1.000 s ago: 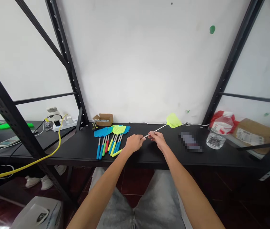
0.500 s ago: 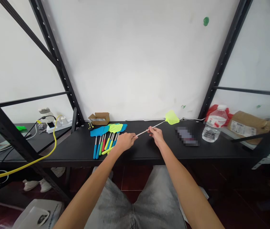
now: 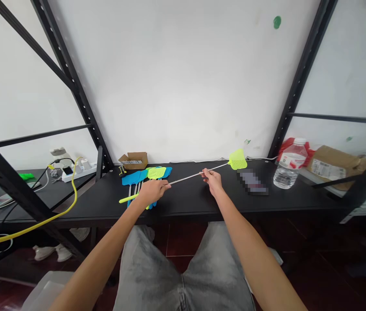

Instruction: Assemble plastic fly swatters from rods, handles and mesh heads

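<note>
Both my hands hold one yellow-green fly swatter with a long, thin metal shaft, above the black table. My left hand is closed round the handle end of the shaft; the yellow-green grip pokes out to its left. My right hand pinches the shaft farther along, nearer the swatter's perforated head, which points right and away from me. Under and behind my left hand lies a row of other fly swatters with blue and yellow-green heads. My left hand and forearm hide most of their handles.
A small open cardboard box stands behind the swatters, beside a black-and-yellow object. To the right are a blurred flat object, a water bottle and a brown package. At left, a yellow cable crosses a black shelf post.
My left hand has moved left with the handle, and the swatter's shaft now shows longer between my hands. The swatter's head has shifted slightly right. My right hand keeps its pinch.
</note>
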`<state>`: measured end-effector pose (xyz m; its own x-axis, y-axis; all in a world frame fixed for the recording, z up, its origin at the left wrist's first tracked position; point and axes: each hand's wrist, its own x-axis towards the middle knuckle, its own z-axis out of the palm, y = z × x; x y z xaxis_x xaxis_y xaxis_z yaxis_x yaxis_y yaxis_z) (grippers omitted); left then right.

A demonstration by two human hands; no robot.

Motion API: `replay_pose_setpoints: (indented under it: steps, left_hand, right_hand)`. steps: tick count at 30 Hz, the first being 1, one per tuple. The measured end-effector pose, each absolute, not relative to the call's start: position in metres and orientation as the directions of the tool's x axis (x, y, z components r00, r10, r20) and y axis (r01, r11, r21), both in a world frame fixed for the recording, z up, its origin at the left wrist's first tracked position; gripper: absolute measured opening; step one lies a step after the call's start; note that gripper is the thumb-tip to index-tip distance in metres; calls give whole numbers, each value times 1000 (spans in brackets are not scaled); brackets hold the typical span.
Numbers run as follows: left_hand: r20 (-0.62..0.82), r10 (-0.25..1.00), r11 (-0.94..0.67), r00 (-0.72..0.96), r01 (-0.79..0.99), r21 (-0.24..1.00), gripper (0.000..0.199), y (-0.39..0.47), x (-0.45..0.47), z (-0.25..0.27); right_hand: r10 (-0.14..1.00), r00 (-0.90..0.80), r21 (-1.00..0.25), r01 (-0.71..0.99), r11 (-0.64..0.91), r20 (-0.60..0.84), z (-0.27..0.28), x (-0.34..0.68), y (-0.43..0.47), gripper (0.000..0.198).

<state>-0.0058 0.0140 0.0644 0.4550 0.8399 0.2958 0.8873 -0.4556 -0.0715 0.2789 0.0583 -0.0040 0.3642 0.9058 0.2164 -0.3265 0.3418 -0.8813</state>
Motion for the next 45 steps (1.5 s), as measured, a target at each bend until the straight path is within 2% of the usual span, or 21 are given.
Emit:
replay_pose_setpoints:
  steps: [4, 12, 14, 17, 19, 21, 23, 26, 29, 32, 35, 40, 45]
  left_hand:
    - [294, 856, -423, 425, 903, -74, 43, 17, -24, 63]
    - [295, 872, -403, 390, 915, -17, 42, 22, -38, 67]
    - [349, 865, -372, 360, 928, -35, 39, 24, -35, 72]
    - [510, 818, -289, 266, 957, -36, 32, 21, -26, 75]
    - [631, 759, -237, 163, 971, 34, 32, 12, -14, 69]
    - [703, 699, -292, 127, 949, 119, 35, 1, 4, 58]
    - [681, 711, -438, 176, 868, 234, 32, -9, 25, 44]
    - [515, 813, -552, 271, 642, 533, 29, -12, 53, 26]
    - [310, 873, -455, 377, 398, 797, 38, 1, 70, 19]
    - [236, 927, -297, 291, 186, 937, 52, 18, 77, 20]
    - [204, 948, -217, 245, 27, 976, 56, 29, 77, 20]
    - [189, 962, -172, 199, -98, 980, 53, 32, 71, 11]
    - [193, 964, -150, 185, -222, 963, 44, 33, 67, 7]
  right_hand:
    - [890, 406, -867, -345, 358, 206, -5, 280, 60, 43]
    - [913, 362, -867, -374, 328, 189, 0, 279, 55, 38]
    - [923, 344, -856, -413, 312, 170, 1, 280, 54, 37]
    - [925, 349, -819, -480, 313, 149, 2, 281, 53, 34]
    - [923, 356, -801, -504, 322, 147, 1, 282, 53, 31]
    - [924, 353, -800, -506, 324, 151, 0, 282, 53, 28]
    - [927, 344, -806, -501, 314, 147, 0, 283, 53, 25]
    - [932, 342, -814, -504, 290, 121, 0, 284, 54, 21]
    - [931, 349, -797, -528, 293, 110, 0, 284, 54, 20]
    - [939, 313, -803, -518, 296, 144, 1, 280, 52, 23]
    - [964, 212, -836, -490, 248, 162, 2, 272, 49, 23]
    - [988, 49, -878, -455, 150, 144, 4, 260, 40, 25]
    - [991, 65, -919, -371, 134, 118, 10, 255, 23, 33]
